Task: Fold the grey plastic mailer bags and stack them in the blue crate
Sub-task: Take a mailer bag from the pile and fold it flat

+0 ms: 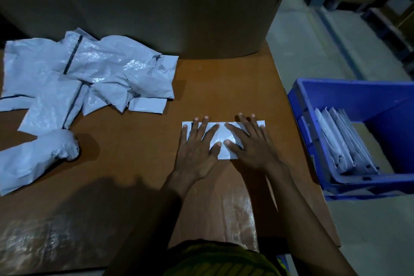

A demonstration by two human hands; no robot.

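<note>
Head view: left hand (197,148) and right hand (251,145) lie with fingers spread flat, gripping nothing, on a folded grey plastic mailer bag (224,152) on the brown tabletop (134,152), likely creasing it before it joins folded bags in the blue plastic crate (336,92).

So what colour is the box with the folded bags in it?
The crate is blue; head view.
</note>
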